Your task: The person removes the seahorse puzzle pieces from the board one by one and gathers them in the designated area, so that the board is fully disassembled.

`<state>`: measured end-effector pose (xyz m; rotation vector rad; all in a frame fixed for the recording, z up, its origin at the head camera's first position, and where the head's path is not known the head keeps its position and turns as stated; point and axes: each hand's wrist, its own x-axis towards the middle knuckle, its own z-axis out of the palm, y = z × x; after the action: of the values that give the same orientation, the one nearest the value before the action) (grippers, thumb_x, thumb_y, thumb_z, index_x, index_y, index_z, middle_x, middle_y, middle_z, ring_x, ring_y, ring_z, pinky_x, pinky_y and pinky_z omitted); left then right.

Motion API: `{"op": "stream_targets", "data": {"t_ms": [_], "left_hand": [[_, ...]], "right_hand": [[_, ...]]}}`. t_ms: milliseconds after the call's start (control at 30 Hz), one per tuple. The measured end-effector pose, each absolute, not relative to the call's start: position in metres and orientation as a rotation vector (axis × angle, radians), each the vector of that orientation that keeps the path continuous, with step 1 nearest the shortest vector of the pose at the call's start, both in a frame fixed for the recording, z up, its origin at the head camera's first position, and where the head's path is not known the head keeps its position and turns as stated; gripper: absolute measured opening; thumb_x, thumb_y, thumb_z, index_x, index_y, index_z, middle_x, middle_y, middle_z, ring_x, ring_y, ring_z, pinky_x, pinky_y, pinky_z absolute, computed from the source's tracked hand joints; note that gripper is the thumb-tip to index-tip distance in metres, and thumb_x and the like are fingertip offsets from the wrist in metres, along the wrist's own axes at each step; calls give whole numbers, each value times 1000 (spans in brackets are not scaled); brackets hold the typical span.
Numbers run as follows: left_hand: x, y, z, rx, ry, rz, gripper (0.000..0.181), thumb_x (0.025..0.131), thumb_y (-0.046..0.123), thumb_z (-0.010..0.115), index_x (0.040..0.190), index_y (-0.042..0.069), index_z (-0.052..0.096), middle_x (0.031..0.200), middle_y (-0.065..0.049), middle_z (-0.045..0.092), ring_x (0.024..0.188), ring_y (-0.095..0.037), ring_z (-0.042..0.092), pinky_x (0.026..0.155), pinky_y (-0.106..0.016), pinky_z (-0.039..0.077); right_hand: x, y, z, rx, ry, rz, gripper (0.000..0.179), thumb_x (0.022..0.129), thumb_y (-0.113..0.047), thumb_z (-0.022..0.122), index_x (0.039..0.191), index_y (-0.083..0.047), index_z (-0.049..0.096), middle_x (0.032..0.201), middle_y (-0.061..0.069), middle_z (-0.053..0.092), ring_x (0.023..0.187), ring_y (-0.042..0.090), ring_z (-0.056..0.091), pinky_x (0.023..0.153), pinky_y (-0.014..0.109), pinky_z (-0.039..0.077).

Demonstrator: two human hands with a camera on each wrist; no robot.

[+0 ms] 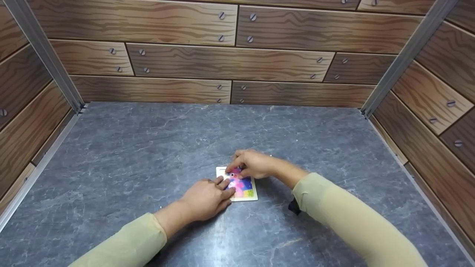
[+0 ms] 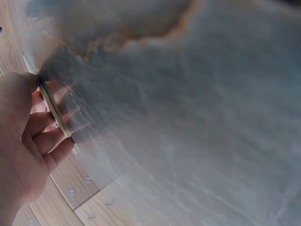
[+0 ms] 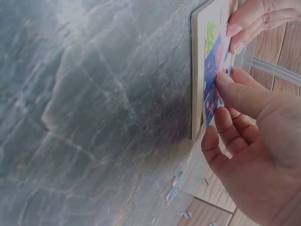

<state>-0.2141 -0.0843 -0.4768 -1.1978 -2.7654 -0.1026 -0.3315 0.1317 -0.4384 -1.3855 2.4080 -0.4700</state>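
A small jigsaw puzzle (image 1: pixel 248 185) with a bright pink, blue and yellow picture lies flat in a pale-rimmed tray (image 1: pixel 245 199). My left hand (image 1: pixel 207 198) rests on the puzzle's left side, fingers fairly straight across the picture and rim. In the left wrist view its fingers (image 2: pixel 59 153) and thumb lie along the tray's edge. Over the upper part of the picture, my right hand (image 1: pixel 256 164) bends its thumb and forefinger toward each other. The right wrist view shows that thumb (image 3: pixel 230 87) on a blue puzzle piece (image 3: pixel 211 106), pinched against the forefinger, which is partly hidden.
A loose puzzle piece (image 3: pixel 175 188) lies on the tabletop beyond the right hand in the right wrist view. The grey marbled table (image 1: pixel 167 141) is bounded by wood-patterned walls (image 1: pixel 230 61) and metal corner posts (image 1: pixel 404 63). A black object (image 1: pixel 294 206) shows under the right sleeve.
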Motion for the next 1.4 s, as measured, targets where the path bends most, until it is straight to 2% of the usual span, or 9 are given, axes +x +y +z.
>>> {"op": "stream_targets", "data": {"t_ms": [233,433,567,867,1067,1400], "left_hand": [[-215,-82,-477,-1198,-2743,-98,35,107,32,62,135,13,70,141,-16,67,128,-36,66,96,-49,58],[-215,-83,-478,-1194,-2764,-94,37,108,34,60,137,14,70,142,-16,67,129,-37,66,95,-50,59],[-215,-83,-478,-1190,-2770,-88,37,108,35,59,137,14,69,142,-16,67,129,-37,65,95,-50,59],[-214,-85,-478,-1186,-2792,-94,39,108,35,59,140,14,69,144,-17,66,130,-38,65,97,-51,58],[-215,-84,-476,-1182,-2803,-96,40,109,35,59,141,14,68,145,-17,65,130,-38,64,98,-52,58],[-214,-82,-477,-1183,-2793,-118,38,108,34,60,139,13,69,144,-18,65,130,-37,65,98,-51,58]], "right_hand": [[-332,132,-437,-1340,2413,-465,41,91,1,78,129,-13,79,111,8,65,93,17,57,84,32,49],[-330,134,-437,-1314,2432,-501,45,91,0,78,134,-10,75,114,10,67,99,24,62,88,36,53],[-329,140,-436,-1260,2479,-575,47,91,-8,82,137,-8,72,113,12,68,101,26,64,90,39,54],[-323,151,-443,-1198,2544,-606,47,90,-23,87,131,-6,75,107,11,68,92,24,63,84,36,52],[-321,153,-449,-1179,2572,-605,45,90,-23,86,131,-7,75,106,7,68,91,20,62,84,37,52],[-320,156,-452,-1251,2555,-680,39,88,-15,85,124,-3,77,104,11,71,93,24,64,83,35,53]]}}
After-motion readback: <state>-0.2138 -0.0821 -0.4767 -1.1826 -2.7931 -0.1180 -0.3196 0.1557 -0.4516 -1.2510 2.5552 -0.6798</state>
